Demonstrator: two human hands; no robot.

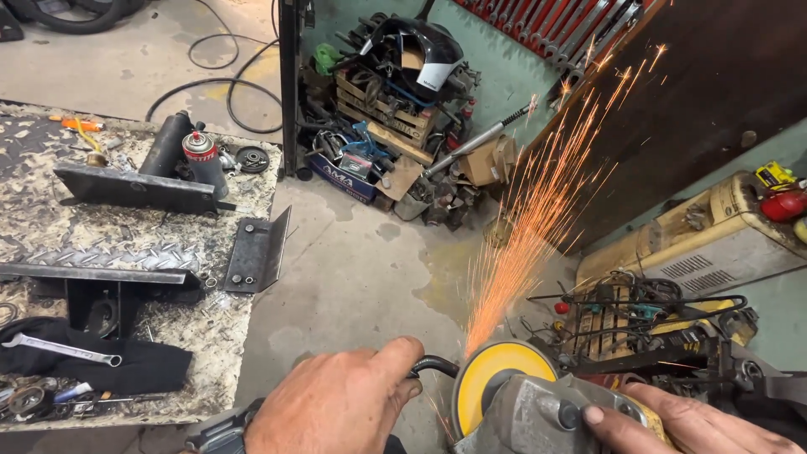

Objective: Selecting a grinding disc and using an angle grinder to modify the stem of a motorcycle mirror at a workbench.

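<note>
Workshop concrete floor (361,277), steel checker-plate counter (126,244) at frame left. Left hand (336,403) clenched on curved black metal rod (433,365), bottom centre. Right hand (672,420) wrapped round grey angle grinder (538,412); yellow disc (492,378) touches rod end between hands, orange sparks (538,202) flying upper right.

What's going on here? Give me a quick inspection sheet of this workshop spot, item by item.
Surface: checker-plate table, dusty, at left; stained concrete floor.
Job's things: angle grinder with yellow disc throwing sparks off a bent dark rod.
Clutter: wrench, spray can, steel brackets on the table.
Grippers: left hand holds the rod; right hand grips the grinder.
Cables: black cable looped on floor.
Surroundings: crate pile of parts, yellowed machine.
</note>
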